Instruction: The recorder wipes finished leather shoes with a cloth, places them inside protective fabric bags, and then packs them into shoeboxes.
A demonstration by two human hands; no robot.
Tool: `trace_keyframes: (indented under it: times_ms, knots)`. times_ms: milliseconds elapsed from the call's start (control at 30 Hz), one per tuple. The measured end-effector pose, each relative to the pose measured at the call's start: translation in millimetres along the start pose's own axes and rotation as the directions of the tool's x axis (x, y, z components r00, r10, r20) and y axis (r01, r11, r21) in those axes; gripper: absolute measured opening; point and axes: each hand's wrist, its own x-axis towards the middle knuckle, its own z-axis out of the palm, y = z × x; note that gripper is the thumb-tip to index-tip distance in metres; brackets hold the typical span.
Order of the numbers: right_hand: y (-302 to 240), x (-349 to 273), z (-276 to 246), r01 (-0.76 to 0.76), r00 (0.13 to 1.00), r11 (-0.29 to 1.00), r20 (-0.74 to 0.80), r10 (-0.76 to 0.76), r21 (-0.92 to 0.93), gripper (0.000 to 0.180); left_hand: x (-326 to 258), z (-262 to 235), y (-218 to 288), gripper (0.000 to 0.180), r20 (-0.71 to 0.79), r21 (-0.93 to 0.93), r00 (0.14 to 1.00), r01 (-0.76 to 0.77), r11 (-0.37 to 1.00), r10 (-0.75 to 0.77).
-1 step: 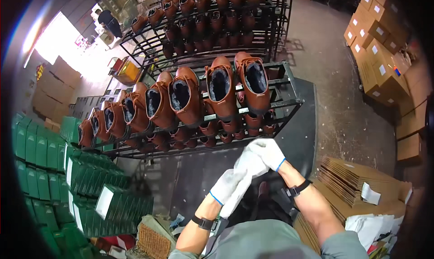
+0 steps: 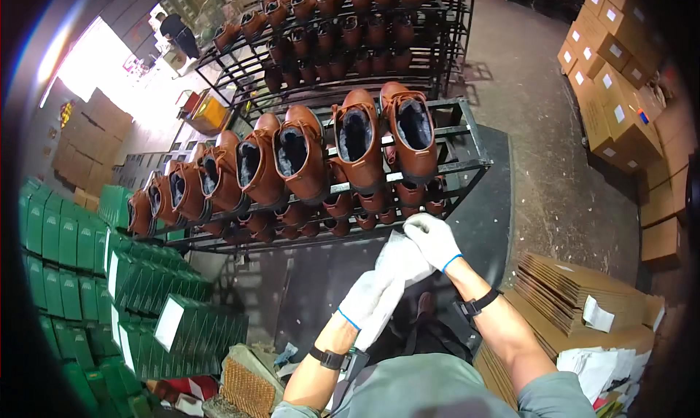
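Both my hands wear white gloves with blue cuff edges. My left hand [image 2: 367, 299] is closed around a thin, crumpled white sheet [image 2: 405, 263], whose lower end hangs down beside the wrist. Higher and to the right, my right hand [image 2: 434, 241] pinches the sheet's upper end with bent fingers. Whether the sheet is paper or plastic I cannot tell. Just beyond my hands, brown lace-up shoes [image 2: 297, 152] with dark fluffy lining stand in a row on a black metal rack [image 2: 467, 134]. None of the shoes is touched by my hands.
Green shoe boxes [image 2: 197, 327] are stacked at left. Flattened cardboard [image 2: 561, 294] and white paper [image 2: 594, 367] lie at right. Cartons [image 2: 612, 119] are piled at far right. More shoe racks [image 2: 437, 46] stand behind; a person [image 2: 177, 33] is at far left.
My right hand has shifted slightly up and away from my left hand, and more of the white sheet shows between them. My left hand stays nearly in place.
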Motion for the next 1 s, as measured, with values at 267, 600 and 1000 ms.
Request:
trace_keyframes:
  times_ms: [267, 600, 1000]
  knots:
    - [-67, -83, 36, -0.007, 0.987, 0.957, 0.149, 0.052, -0.292, 0.042, 31, 16, -49, 0.030, -0.438, -0.508, 0.898, -0.283, 0.814, 0.040]
    - [-151, -24, -52, 0.310, 0.948, 0.582, 0.198, -0.250, -0.752, 0.055, 0, -21, -45, 0.033, -0.617, 0.376, 0.628, -0.294, 0.879, 0.474]
    - [-210, -115, -94, 0.071, 0.979, 0.996, -0.195, -0.060, 0.050, 0.022, 4, -24, -59, 0.040, -0.646, 0.415, 0.662, -0.112, 0.903, 0.379]
